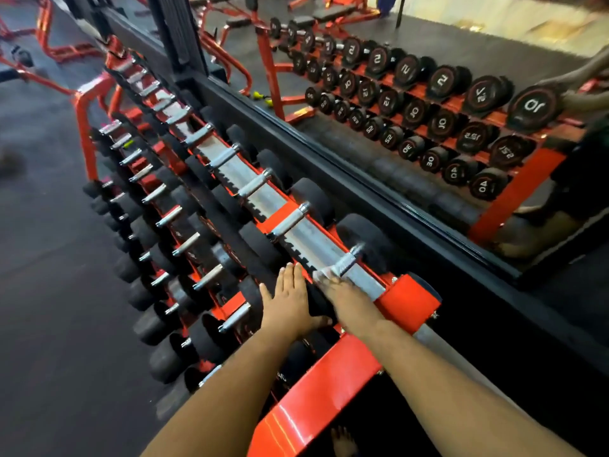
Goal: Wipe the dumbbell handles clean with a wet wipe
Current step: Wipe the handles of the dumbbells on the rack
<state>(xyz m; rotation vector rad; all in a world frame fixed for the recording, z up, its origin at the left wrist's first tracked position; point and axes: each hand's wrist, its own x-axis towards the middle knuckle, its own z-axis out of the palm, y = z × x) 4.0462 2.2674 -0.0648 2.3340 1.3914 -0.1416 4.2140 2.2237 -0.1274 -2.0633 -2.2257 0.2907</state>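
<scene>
Two bare hands reached over the near end of a red three-tier rack [408,300] that ran away to the far left, each tier loaded with black-ended dumbbells whose steel handles lay crosswise. Motion blur smeared the right hand [342,296], so how its fingers lay could not be made out for certain; it seemed to press a pale wet wipe [324,275] against the near end of the nearest top-tier dumbbell handle [351,260], and whether the fingers curled round the wipe or lay flat on it I could not tell. Most of the wipe was hidden under that hand, with only a whitish crumpled edge showing. The far end of the handle was blurred too. Just left of it, the left hand [290,300] lay flat with straight fingers on the black near head of that dumbbell [318,305], holding nothing. Lower tiers held further dumbbells, many half hidden under the tier above, their markings not readable. Beyond the rack a mirror [428,103] showed the same weights reflected with reversed numerals, and its right edge cut off a reflected figure. At the bottom edge, bare toes [342,441] showed under the rack's red end plate, partly cut off.
</scene>
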